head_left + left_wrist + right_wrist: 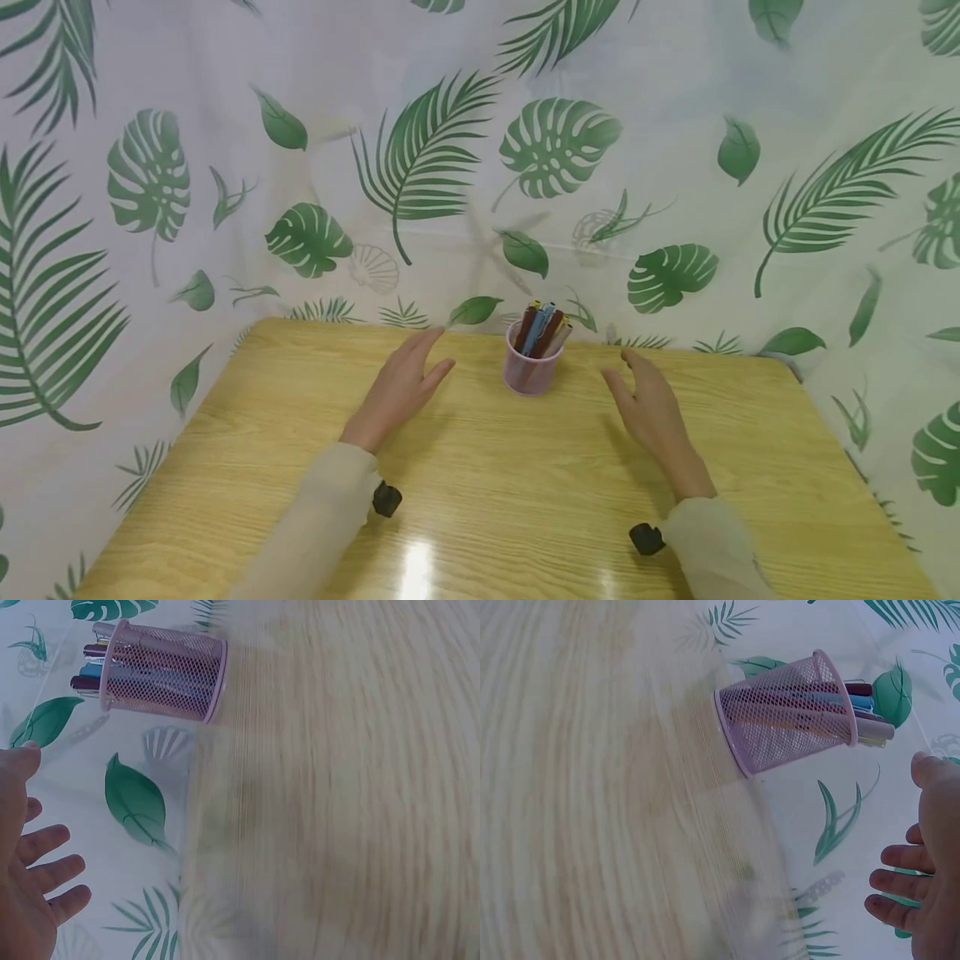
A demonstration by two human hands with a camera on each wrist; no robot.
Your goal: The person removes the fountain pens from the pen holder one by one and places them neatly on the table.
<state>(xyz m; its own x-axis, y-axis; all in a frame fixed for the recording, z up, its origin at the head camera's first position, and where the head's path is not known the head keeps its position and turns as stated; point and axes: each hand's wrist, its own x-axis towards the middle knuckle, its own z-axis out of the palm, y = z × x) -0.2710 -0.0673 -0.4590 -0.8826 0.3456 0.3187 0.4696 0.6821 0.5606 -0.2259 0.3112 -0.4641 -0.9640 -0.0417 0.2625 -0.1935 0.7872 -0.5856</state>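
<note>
Starting on the left, there's an arm in a loose cream sleeve (pixel 311 521) with a small black block (pixel 387 499) at the wrist, and past the cuff the person's left hand (pixel 401 387) is out over the light yellowish wood-grain table (pixel 510 475), fingers stretched out and spread a bit, thumb held away from them, palm facing inward and free. Next over, sort of mid-table by the back edge, is the round pink metal-mesh pen cup (pixel 527 377), standing upright between the two hands and apart from both. As for writing, the pen barrels are too small and soft to read, so I can't tell you a brand. The cup itself has a solid pink rim and base ring, see-through mesh sides, and it widens slightly toward the top. The bunch of slim pens (pixel 542 329) in it leans to the right in the head view: dark red, light blue, another dark red, a pale pinkish one, plus bits of yellow at the tops. Keep going and you hit the person's right hand (pixel 652 408), pretty much a mirror of the other: fingers extended, thumb off to the side, free as well, the cup being the nearest object. Its wrist has a matching black block (pixel 647 539) beside another cream sleeve (pixel 712 542). White cloth with green leaves (pixel 465 275) hangs behind everything.
</note>
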